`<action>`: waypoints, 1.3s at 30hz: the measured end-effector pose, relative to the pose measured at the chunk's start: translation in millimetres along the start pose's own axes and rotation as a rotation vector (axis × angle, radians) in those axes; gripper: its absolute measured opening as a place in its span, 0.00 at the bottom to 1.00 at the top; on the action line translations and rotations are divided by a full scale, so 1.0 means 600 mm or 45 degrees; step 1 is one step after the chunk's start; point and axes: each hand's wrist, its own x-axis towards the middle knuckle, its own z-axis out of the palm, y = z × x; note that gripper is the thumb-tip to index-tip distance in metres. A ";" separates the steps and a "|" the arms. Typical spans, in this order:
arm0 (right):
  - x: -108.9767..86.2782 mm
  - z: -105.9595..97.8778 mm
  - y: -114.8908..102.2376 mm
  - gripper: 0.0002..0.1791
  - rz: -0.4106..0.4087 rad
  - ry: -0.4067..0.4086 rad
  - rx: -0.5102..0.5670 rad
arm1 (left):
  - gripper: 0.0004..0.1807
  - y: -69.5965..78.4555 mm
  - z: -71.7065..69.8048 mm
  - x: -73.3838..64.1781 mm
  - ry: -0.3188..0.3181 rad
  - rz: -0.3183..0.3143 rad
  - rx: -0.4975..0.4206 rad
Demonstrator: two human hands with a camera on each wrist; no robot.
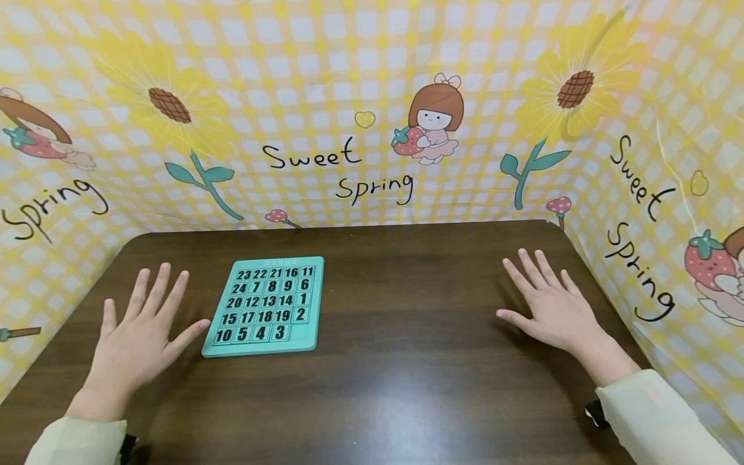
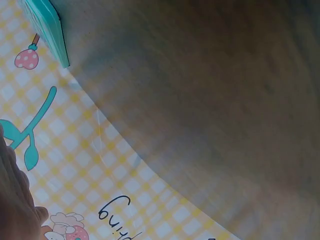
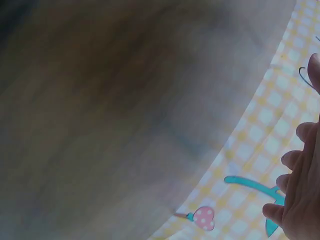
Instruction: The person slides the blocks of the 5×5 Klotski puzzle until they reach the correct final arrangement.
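A teal number slide puzzle (image 1: pixel 264 309) lies on the left half of the dark wooden table (image 1: pixel 407 361). Its tiles carry black numbers, and the one gap is at the bottom right corner. Just left of it, my left hand (image 1: pixel 136 339) is spread with straight fingers, the thumb tip near the puzzle's left edge. Far to the right, my right hand (image 1: pixel 549 310) is likewise spread and holds nothing. The left wrist view catches a corner of the puzzle (image 2: pixel 50 30) and part of the left hand (image 2: pixel 17 195); fingers of the right hand (image 3: pixel 302 185) show in the right wrist view.
A yellow checked cloth (image 1: pixel 325 84) with flowers, cartoon figures and lettering rises behind the table and along both sides. The table's back edge (image 1: pixel 360 227) runs along the foot of the cloth. Light sleeves and dark wrist straps show at both arms.
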 end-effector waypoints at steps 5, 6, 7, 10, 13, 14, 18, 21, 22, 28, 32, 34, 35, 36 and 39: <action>0.021 0.002 -0.022 0.51 -0.034 -0.021 0.001 | 0.48 -0.005 -0.001 0.010 -0.019 0.018 -0.024; 0.026 0.003 -0.026 0.51 -0.042 -0.023 0.004 | 0.48 -0.006 -0.001 0.012 -0.025 0.018 -0.033; 0.031 0.004 -0.032 0.51 -0.052 -0.024 0.010 | 0.48 -0.007 -0.002 0.014 -0.032 0.017 -0.041; 0.043 0.006 -0.049 0.51 -0.088 -0.016 0.025 | 0.46 -0.011 -0.004 0.021 -0.057 0.012 -0.062; 0.055 0.010 -0.066 0.51 -0.124 -0.015 0.035 | 0.45 -0.013 -0.007 0.028 -0.078 0.011 -0.081; 0.060 0.011 -0.072 0.51 -0.137 -0.012 0.038 | 0.44 -0.014 -0.007 0.030 -0.084 0.014 -0.093; 0.077 0.011 -0.095 0.50 -0.183 -0.009 0.048 | 0.42 -0.016 -0.007 0.038 -0.066 0.073 -0.135; 0.093 0.011 -0.113 0.50 -0.217 -0.003 0.054 | 0.41 -0.019 -0.005 0.044 -0.033 0.141 -0.188; 0.098 0.011 -0.119 0.50 -0.229 -0.001 0.059 | 0.40 -0.021 -0.004 0.046 -0.025 0.158 -0.209; 0.132 0.009 -0.157 0.48 -0.286 -0.016 0.108 | 0.35 -0.024 0.001 0.053 0.027 0.207 -0.283; 0.150 0.007 -0.186 0.44 -0.305 -0.041 0.113 | 0.27 -0.026 0.009 0.058 0.036 0.215 -0.291; 0.158 0.007 -0.200 0.43 -0.320 -0.053 0.106 | 0.23 -0.028 0.013 0.059 0.038 0.208 -0.294; 0.162 0.008 -0.207 0.42 -0.328 -0.055 0.102 | 0.22 -0.030 0.015 0.058 0.039 0.204 -0.294; 0.166 0.008 -0.213 0.42 -0.338 -0.059 0.104 | 0.22 -0.031 0.016 0.058 0.044 0.200 -0.293; 0.177 0.010 -0.231 0.42 -0.363 -0.068 0.125 | 0.21 -0.033 0.019 0.059 0.049 0.184 -0.307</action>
